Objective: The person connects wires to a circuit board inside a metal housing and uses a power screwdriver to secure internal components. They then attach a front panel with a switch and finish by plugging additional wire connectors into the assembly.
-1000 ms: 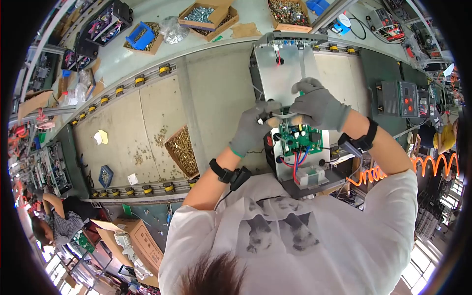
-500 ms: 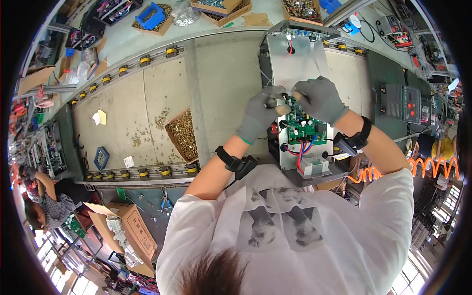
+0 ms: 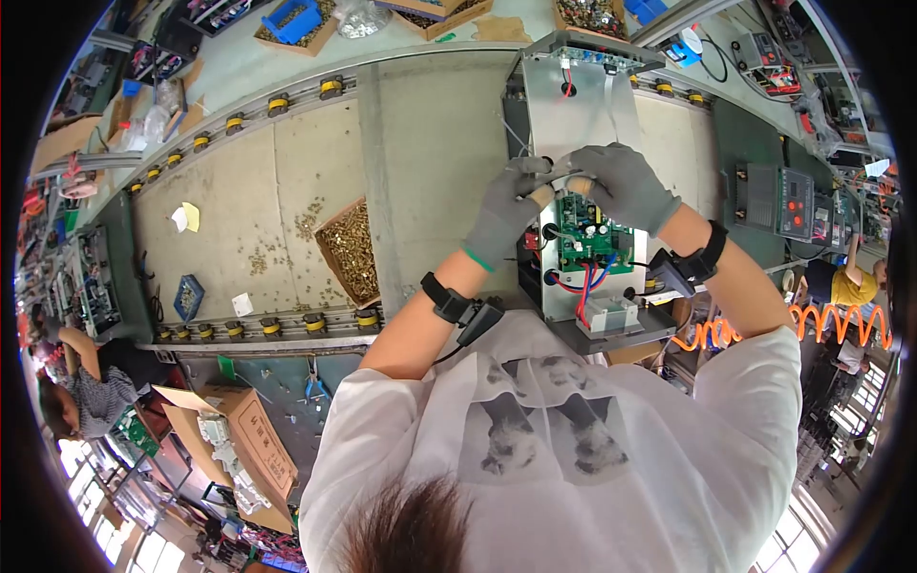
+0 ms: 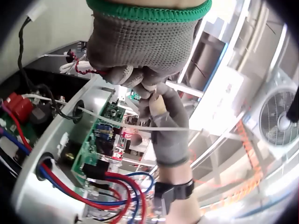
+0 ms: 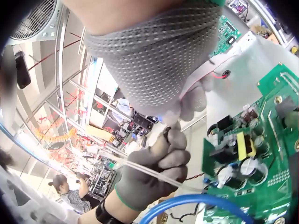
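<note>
Both gloved hands meet fingertip to fingertip over the upper end of a green circuit board [image 3: 592, 239] in an open metal chassis [image 3: 573, 124]. My left hand [image 3: 508, 205] pinches a thin twisted red-and-black wire [image 4: 84, 71], its end hidden in the fingers. My right hand [image 3: 621, 186] has curled fingers around a pale flat cable [image 5: 205, 71] that comes from the chassis's far end. A small whitish blurred piece shows between the fingertips in the right wrist view. A white wire [image 4: 131, 125] leaves a grommeted hole and crosses below the hands.
Thick red and blue cables [image 4: 124, 201] loop out of the chassis near the body. A box of brass-coloured fasteners [image 3: 351, 250] lies on the bench to the left, with loose ones scattered beside it. A grey unit with red knobs [image 3: 776, 198] stands to the right.
The hands have come apart, then closed together again, a little higher over the board. The head view has shifted slightly, so the bench appears moved.
</note>
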